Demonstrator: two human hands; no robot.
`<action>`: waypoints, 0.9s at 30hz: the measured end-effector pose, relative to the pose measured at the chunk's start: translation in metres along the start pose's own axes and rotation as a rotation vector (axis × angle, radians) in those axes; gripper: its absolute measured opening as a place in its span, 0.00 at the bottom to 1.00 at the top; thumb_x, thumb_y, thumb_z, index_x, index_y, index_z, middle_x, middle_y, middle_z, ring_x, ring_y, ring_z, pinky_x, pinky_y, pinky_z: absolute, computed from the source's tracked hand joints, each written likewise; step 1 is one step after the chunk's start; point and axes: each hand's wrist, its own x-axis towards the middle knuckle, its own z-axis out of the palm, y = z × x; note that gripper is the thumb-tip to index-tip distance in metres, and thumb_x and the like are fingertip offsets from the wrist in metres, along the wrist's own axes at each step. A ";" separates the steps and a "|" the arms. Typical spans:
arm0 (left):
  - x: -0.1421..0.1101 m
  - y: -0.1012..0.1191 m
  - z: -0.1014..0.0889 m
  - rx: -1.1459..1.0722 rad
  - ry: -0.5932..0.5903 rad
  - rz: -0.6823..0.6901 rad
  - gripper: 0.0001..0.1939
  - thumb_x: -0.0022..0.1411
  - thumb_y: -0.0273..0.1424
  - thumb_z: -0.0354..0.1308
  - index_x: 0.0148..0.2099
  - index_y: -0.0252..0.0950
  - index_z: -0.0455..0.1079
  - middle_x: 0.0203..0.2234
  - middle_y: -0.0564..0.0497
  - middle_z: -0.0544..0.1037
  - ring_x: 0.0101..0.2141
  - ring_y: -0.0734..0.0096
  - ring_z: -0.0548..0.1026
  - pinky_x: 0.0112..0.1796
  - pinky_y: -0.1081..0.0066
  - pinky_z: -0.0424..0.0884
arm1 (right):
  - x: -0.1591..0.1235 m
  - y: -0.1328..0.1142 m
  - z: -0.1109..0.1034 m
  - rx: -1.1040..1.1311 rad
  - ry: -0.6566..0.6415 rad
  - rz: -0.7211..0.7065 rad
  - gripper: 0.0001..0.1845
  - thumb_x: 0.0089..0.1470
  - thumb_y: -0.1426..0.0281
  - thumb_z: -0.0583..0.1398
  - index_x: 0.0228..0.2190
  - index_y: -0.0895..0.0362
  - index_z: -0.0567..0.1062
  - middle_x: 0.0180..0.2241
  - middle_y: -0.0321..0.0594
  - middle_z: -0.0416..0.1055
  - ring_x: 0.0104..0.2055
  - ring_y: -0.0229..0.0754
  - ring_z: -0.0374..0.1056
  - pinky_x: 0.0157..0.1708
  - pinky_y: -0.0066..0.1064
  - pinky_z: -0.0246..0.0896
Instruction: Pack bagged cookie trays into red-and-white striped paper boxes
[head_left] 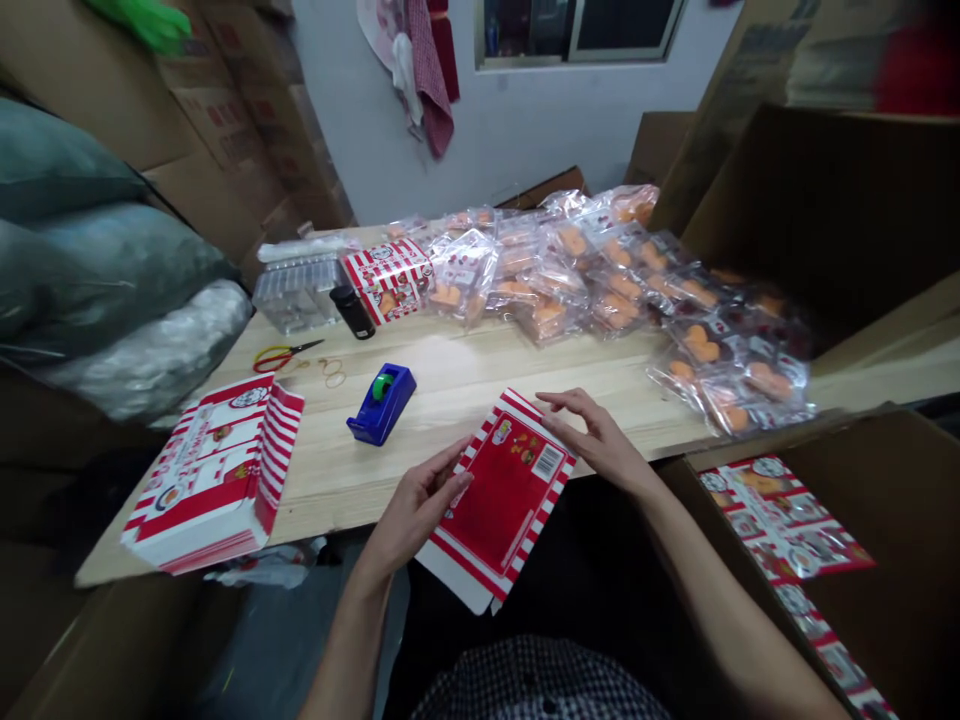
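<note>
A red cardboard box (496,490) with striped white edges, a barcode and small food pictures is tilted over the table's front edge, in front of my body. An end flap sticks out at its lower end. My left hand (420,500) grips its left side, thumb on the printed face. At the upper right corner, my right hand (592,437) pinches the edge, its index finger reaching along the top. A blue tape dispenser (386,408) with a green roll stands beyond my left hand. Farther left lies a stack of flat red-and-white boxes (206,470).
Bagged packs with orange pieces (547,315) cover the table's back and right. Scissors (281,354), a black bottle (352,312), clear plastic cases (296,290) and a striped box (390,278) stand at back left. An open carton (885,470) with printed boxes is at lower right.
</note>
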 end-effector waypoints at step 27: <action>-0.001 -0.018 0.006 0.085 0.193 0.130 0.27 0.64 0.36 0.62 0.64 0.42 0.66 0.57 0.43 0.73 0.54 0.58 0.73 0.56 0.59 0.68 | -0.031 0.009 0.051 0.434 -0.338 0.153 0.17 0.56 0.64 0.66 0.48 0.51 0.79 0.51 0.41 0.77 0.54 0.49 0.73 0.57 0.46 0.66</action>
